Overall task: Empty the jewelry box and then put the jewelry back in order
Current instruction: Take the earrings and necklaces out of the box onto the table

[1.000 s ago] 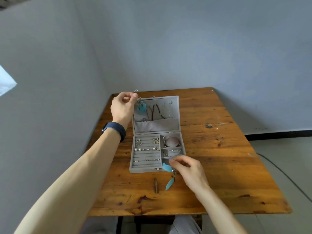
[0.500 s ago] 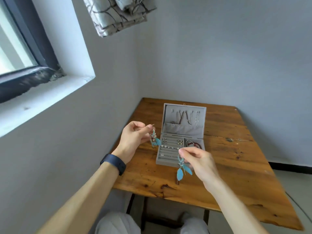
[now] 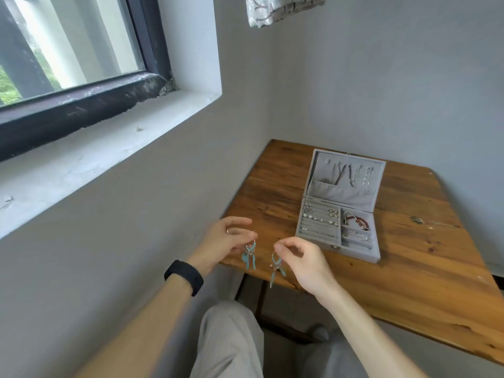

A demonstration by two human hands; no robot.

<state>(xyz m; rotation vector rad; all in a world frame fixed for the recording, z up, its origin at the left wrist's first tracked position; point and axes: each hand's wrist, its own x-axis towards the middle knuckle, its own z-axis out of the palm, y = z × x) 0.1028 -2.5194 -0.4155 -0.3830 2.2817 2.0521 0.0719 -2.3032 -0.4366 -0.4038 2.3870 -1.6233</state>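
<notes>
Head view only.

Pinching the left earring [image 3: 249, 255] by its wire hook between thumb and forefinger of the left hand [image 3: 223, 241], with the other fingers spread loosely. Pinching the right earring [image 3: 276, 264] the same way in the right hand [image 3: 302, 261], with the other fingers curled in. Hanging both earrings free in the air, side by side but not touching, at the near left corner of the table [image 3: 409, 282]. Holding them to the left of the jewelry box [image 3: 360, 255] and apart from it.

Showing the box open on the table with its lid [image 3: 316, 159] upright:
- necklaces [image 3: 346, 173] hanging inside the lid
- studs [image 3: 319, 215] seated in the padded rows on the left
- a red bracelet [image 3: 360, 222] lying in the right rear compartment

Judging from this that the emptying is only just under way, with the pair probably on its way to a spot on the wood.

Doing the step well, as a judgement:
- gripping only the hooks, never the blue dangles, which look light and easy to bend
- holding the two apart so the dangles are not tangling
- lowering each one dangles first onto bare wood beside the box
- laying the pair together, well back from the table edge
- releasing only once the hook is lying flat
- leaving room alongside for the next pieces, so as to be sorting them back in order later
</notes>
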